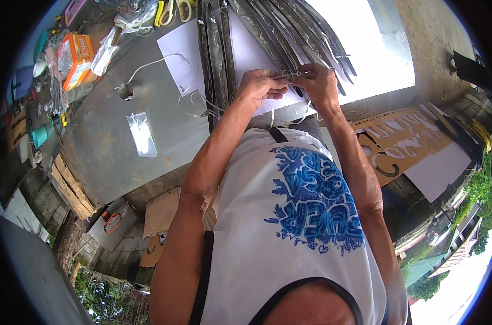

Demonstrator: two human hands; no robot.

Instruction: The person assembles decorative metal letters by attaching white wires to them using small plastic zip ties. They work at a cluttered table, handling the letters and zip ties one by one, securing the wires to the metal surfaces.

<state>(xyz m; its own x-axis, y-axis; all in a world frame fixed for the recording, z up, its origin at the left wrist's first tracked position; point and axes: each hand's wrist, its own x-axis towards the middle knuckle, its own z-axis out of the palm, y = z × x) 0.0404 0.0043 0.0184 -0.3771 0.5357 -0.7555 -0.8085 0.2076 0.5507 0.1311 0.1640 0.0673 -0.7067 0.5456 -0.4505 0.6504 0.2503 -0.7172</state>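
Near the table's front edge, my left hand and my right hand meet with fingertips close together. Both pinch a thin pale wire; its exact ends are hidden by the fingers. Loops of white cable hang below the hands, in front of my shirt. Just beyond them lie long dark strips with wires along them, fanned over white sheets. More dark strips run side by side, left of my left hand. Another white cable curves across the table from a round hole.
The grey metal table carries a clear plastic packet, yellow-handled scissors and an orange-and-white package amid clutter at far left. A brown panel with cut-out letters lies to the right. Wooden pieces stand by the table's left corner.
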